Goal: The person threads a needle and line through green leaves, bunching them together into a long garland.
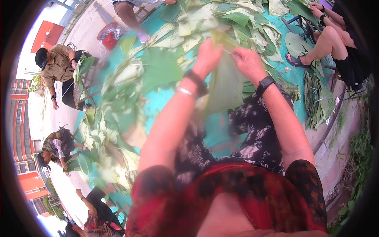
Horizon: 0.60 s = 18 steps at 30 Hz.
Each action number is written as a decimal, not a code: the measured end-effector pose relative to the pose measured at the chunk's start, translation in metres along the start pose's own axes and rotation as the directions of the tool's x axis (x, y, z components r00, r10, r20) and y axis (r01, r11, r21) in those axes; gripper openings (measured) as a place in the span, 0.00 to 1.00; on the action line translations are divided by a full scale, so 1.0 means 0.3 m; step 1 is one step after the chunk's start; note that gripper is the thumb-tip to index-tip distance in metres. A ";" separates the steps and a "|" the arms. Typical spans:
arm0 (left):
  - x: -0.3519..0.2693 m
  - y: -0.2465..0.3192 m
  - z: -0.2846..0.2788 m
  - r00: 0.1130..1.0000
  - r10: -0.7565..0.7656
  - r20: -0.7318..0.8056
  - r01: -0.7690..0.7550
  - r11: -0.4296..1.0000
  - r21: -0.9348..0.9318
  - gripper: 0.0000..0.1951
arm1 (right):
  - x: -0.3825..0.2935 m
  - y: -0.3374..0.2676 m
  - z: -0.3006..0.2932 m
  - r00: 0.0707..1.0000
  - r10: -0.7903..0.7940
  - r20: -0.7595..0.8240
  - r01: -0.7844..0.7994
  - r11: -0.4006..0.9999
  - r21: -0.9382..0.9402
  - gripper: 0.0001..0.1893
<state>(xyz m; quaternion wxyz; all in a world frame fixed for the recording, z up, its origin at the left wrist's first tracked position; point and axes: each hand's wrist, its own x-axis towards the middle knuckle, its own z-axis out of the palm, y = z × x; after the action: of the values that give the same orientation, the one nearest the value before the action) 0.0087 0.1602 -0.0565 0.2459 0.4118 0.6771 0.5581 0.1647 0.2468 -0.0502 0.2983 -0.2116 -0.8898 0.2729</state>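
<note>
My left hand [208, 54], blurred, has its fingers closed at the upper end of a large green leaf [226, 86] that hangs down between my arms. Close by on the right, my right hand [249, 62] pinches a thin white strand or needle-like piece [229, 52] that runs towards the left hand. Whether that piece passes through the leaf cannot be told. Broad green leaves [161, 69] and paler, folded ones [198, 20] lie heaped around and beyond my hands.
A turquoise sheet [158, 102] lies under the leaves. Several people sit around it; one in a tan shirt [60, 63] holds a leaf at the left. A sandalled foot [297, 60] rests at the right, near a stack of leaves [318, 100]. A red bucket [109, 41] stands at the upper left.
</note>
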 end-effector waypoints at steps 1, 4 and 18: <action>-0.016 -0.001 0.005 1.000 -0.009 0.013 0.009 1.000 0.005 0.14 | -0.019 -0.015 0.005 1.000 0.016 -0.001 -0.016 1.000 0.005 0.09; -0.056 0.011 -0.003 0.988 -0.130 0.087 0.150 0.941 -0.303 0.14 | -0.042 -0.041 0.004 0.993 0.115 0.041 -0.112 0.992 -0.059 0.10; -0.064 0.023 -0.059 0.939 -0.225 0.261 0.324 0.832 -0.450 0.20 | 0.000 -0.056 0.015 0.982 0.150 0.113 -0.132 0.980 -0.148 0.10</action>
<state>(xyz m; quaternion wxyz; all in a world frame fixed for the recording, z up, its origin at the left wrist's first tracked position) 0.0072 0.1346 -0.0477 0.4852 0.2879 0.5394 0.6251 0.1582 0.2324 -0.0431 0.2072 -0.2773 -0.9061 0.2430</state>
